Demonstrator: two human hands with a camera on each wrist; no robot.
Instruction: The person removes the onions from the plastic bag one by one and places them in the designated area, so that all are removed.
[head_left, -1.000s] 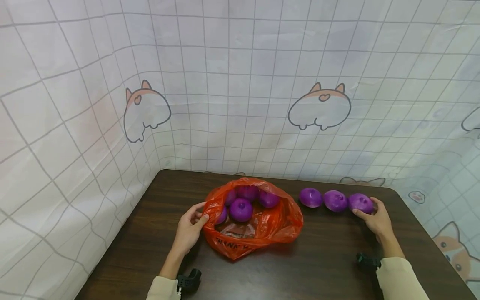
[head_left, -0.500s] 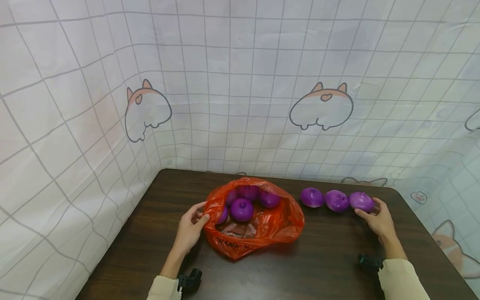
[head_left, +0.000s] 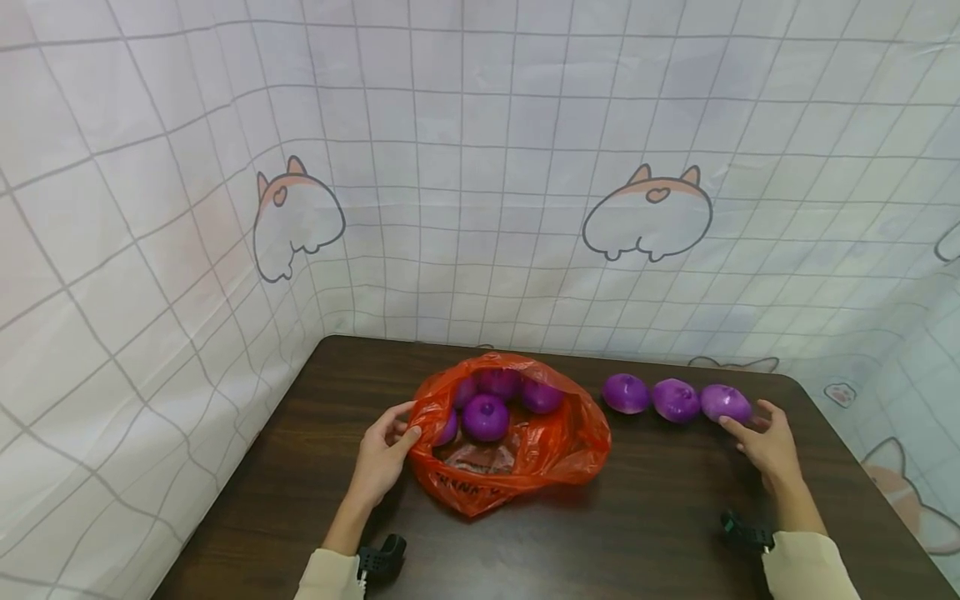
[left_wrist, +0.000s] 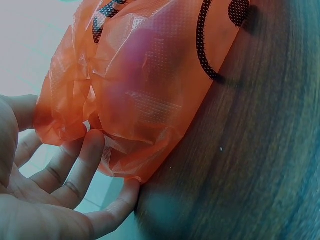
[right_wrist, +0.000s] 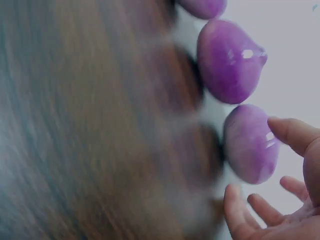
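Note:
In the head view, my left hand (head_left: pixel 378 458) holds the left rim of a red plastic bag (head_left: pixel 517 487), thumb on one side and fingers on the other. Several purple onions lie inside the bag, one onion (head_left: pixel 486 418) in plain sight and others partly behind its folds. To the right of the bag, three more glossy onions sit in a row. My right hand (head_left: pixel 772 446) is beside the row's right-hand onion (head_left: pixel 726 404), fingers spread and thumb close to its surface. Whether the thumb touches it, I cannot tell. In the right wrist view, that onion (right_wrist: pixel 250 145) stands beside the parted fingers.
A dark wood-grain table (head_left: pixel 600 533) lies under everything. Behind it and along both sides hangs a white grid-patterned cloth (head_left: pixel 480 208) with cartoon dog prints. The onion row stands near the table's back edge.
My right hand has loosened from the right-hand onion and drawn back slightly to the right, its fingers now apart. My left hand keeps its place on the bag.

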